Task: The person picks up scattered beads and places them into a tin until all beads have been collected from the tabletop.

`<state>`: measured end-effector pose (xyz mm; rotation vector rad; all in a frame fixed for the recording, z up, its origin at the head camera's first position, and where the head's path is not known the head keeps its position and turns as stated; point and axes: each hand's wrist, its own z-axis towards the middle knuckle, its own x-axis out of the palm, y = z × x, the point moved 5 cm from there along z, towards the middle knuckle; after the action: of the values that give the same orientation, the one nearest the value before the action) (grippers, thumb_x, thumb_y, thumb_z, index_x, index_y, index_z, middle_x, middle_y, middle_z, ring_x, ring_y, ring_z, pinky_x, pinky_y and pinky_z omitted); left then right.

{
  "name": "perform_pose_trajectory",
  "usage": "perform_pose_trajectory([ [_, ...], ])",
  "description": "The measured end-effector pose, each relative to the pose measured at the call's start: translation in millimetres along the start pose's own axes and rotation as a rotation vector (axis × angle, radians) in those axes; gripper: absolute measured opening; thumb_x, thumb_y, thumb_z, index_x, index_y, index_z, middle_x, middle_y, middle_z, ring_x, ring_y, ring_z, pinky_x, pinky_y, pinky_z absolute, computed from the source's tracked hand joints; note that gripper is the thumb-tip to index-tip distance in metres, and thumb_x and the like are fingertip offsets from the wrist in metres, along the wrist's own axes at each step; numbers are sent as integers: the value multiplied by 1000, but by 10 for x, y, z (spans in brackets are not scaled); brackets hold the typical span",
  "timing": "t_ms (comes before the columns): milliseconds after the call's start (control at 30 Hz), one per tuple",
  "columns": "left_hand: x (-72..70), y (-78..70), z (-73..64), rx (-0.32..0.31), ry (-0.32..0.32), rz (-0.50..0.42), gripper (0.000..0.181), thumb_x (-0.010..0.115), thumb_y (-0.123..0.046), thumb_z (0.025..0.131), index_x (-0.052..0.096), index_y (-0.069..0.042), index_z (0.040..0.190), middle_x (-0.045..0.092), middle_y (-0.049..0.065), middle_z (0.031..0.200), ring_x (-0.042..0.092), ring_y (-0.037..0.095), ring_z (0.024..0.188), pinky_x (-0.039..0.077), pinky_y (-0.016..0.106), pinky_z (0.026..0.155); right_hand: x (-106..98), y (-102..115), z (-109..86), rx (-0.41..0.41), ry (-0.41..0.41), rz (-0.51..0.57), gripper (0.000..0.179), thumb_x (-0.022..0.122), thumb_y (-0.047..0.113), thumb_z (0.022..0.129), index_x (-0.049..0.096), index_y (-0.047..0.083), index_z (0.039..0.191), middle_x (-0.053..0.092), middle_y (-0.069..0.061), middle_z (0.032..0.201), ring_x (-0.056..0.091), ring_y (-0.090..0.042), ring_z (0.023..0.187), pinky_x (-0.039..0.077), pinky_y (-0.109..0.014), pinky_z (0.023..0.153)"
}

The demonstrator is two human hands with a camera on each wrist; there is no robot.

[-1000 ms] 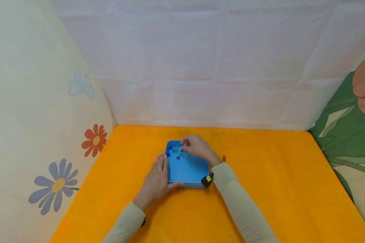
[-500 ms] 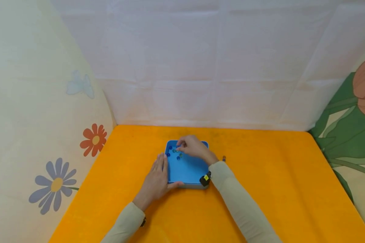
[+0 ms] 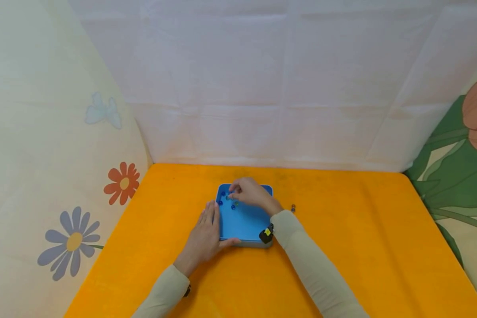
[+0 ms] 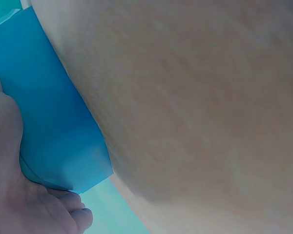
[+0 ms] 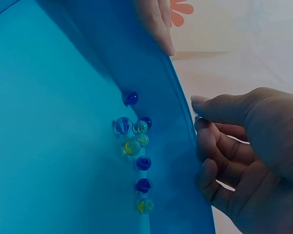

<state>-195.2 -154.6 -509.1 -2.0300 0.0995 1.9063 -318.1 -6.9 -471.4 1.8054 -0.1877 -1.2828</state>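
Note:
A blue rectangular box (image 3: 246, 226), open at the top, stands on the orange tabletop. Several glass marbles (image 5: 143, 185), some dark blue and others clear with yellow or blue swirls, lie near one wall inside it. My left hand (image 3: 202, 238) rests on the box's near left corner, fingers straight along the left side and thumb at the front edge. Over the back of the box, my right hand (image 3: 251, 193) pinches a small clear marble (image 5: 198, 117) between thumb and index finger, mostly hidden by the fingertips. Its other fingers are loosely curled.
Two small marbles (image 3: 293, 208) lie on the orange tabletop (image 3: 353, 238) to the right of the box. A white cloth backdrop (image 3: 238, 110) rises behind the table, with flower-printed panels (image 3: 43, 176) at both sides.
My right hand has shifted slightly left over the back of the box, nearer the left marbles. My left hand and the box have stayed in place.

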Motion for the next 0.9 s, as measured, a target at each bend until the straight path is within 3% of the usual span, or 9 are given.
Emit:
perform_pose_trajectory([
  [400,7,30,5,6,9,6,128,50,-86,87,12,8,165,12,29,175,19,45,163,30,57,129,52,25,54,30,18,-4,29,68,22,104,72,4,126,72,-6,93,60,-15,72,52,-24,64],
  [900,17,29,10,13,6,13,128,52,-85,88,13,9,164,12,30,174,19,45,163,29,56,130,-7,15,8,18,13,-6,30,68,21,104,72,1,125,75,-8,100,65,-17,79,58,-26,71],
])
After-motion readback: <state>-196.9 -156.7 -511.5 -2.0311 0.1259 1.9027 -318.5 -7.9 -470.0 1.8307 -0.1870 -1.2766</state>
